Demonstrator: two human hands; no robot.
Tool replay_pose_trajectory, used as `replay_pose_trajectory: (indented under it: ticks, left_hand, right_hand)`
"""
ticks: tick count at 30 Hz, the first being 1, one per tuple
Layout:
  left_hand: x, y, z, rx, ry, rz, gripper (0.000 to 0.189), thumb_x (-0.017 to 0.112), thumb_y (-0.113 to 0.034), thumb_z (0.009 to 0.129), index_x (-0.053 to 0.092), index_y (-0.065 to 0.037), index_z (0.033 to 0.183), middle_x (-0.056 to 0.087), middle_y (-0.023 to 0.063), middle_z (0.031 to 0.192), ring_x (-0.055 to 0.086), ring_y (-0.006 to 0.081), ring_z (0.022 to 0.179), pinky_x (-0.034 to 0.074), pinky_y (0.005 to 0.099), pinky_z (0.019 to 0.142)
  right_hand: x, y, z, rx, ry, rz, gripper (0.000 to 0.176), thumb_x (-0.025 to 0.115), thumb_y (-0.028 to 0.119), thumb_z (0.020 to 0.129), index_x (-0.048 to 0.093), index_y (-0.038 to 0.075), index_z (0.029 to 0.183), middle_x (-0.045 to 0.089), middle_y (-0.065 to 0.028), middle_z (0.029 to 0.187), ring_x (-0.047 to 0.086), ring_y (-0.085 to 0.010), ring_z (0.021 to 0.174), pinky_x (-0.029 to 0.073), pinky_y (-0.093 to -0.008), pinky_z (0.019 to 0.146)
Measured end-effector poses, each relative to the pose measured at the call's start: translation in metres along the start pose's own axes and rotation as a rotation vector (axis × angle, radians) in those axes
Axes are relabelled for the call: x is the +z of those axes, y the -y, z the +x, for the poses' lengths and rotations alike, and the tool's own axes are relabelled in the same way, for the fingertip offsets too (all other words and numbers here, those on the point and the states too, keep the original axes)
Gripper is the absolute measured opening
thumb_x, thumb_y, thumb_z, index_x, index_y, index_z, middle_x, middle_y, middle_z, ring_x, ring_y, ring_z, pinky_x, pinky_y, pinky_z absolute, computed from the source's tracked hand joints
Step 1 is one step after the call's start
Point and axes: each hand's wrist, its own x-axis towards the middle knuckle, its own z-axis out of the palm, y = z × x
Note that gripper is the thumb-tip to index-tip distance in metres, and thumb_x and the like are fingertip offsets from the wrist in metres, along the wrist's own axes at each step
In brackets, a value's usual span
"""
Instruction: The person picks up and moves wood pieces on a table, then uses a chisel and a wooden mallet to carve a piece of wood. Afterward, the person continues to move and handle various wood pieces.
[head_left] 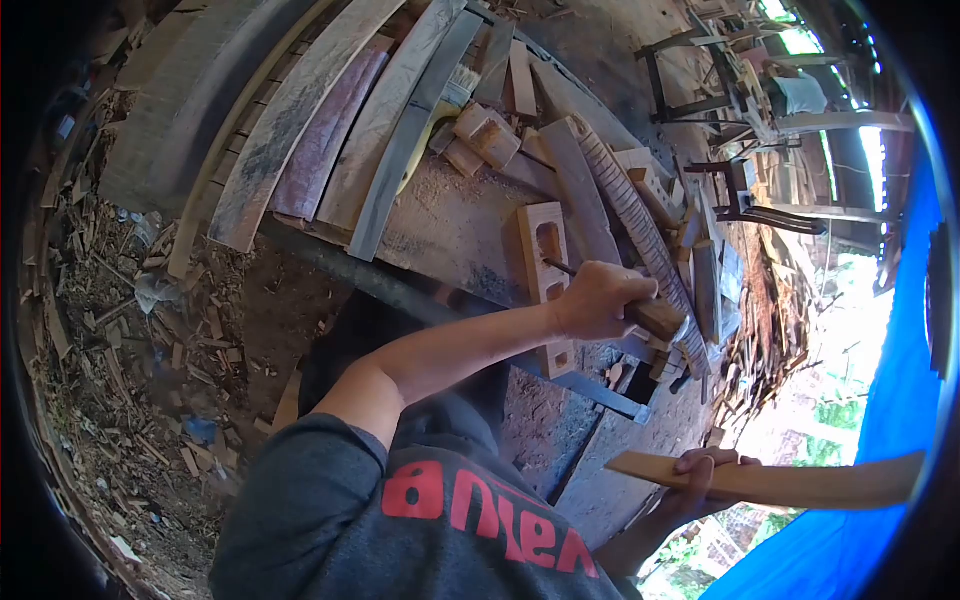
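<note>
My left hand [605, 302] is closed around the wooden handle of a chisel [660, 319]. The chisel's thin metal blade runs to a slot in a pale wooden block [541, 225]. Several rectangular slots are cut along this block, and my left forearm crosses over part of it. Out to the right, my right hand [697, 482] grips a long, slightly curved piece of wood [800, 484], held apart from the chisel and block.
Several long boards [310, 120] lie across the workbench [440, 225]. Near them are a paintbrush [458, 85], small wood blocks [487, 137] and a ridged strip [630, 225]. Wood scraps [130, 370] litter the ground. A blue tarp [900, 350] hangs at right; a dark wooden frame [740, 195] stands beyond.
</note>
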Motion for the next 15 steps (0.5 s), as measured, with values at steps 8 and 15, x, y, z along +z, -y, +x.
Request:
replay_pose_trajectory:
  ticks: [8,15]
  left_hand:
    - [0.003,-0.008,0.002,0.156,0.027,-0.031,0.029,0.075,-0.016,0.061,0.058,-0.014,0.085,0.058,0.0058,0.067,0.063,0.0279,0.065,0.047,0.0391,0.057]
    - [0.005,-0.012,0.01,0.064,0.009,-0.067,0.029,0.075,-0.013,0.06,0.056,-0.011,0.082,0.061,0.0091,0.07,0.063,0.0317,0.067,0.047,0.0398,0.059]
  right_hand:
    - [-0.003,-0.028,-0.02,0.239,-0.026,-0.283,0.057,0.066,-0.001,0.075,0.036,0.002,0.124,0.053,-0.0056,0.066,0.05,-0.0115,0.048,0.045,-0.0225,0.05]
    - [-0.007,-0.024,-0.017,0.36,-0.03,-0.359,0.07,0.071,0.004,0.072,0.031,0.0,0.129,0.052,-0.0047,0.07,0.051,-0.0104,0.056,0.047,-0.0223,0.058]
